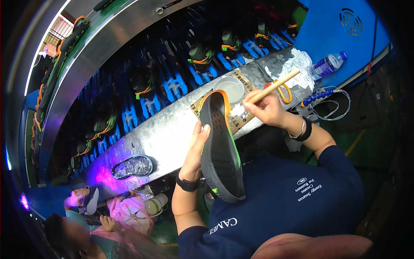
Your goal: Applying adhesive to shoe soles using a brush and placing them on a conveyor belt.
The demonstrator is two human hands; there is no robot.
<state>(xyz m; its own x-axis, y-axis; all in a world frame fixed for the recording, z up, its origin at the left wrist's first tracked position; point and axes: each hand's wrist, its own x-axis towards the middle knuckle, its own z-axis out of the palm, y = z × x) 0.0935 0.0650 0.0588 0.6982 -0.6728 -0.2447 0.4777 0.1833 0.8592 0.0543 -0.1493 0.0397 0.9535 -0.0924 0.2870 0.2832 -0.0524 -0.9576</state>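
My left hand (pixel 196 153) grips a black shoe sole (pixel 220 146) with an orange and green edge, holding it upright over the metal bench (pixel 172 129). My right hand (pixel 267 108) holds a wooden-handled brush (pixel 274 86), its tip at the top of the sole. A round white bowl of glue (pixel 229 88) stands on a piece of cardboard just behind the sole.
Orange-handled scissors (pixel 283 91), crumpled white paper (pixel 297 64), a plastic water bottle (pixel 328 64) and a blue tool with a cable (pixel 319 97) lie at the right. Shoes ride a blue conveyor (pixel 172 82) behind. A clear sole (pixel 133 166) sits at the left, where another person (pixel 86 228) works.
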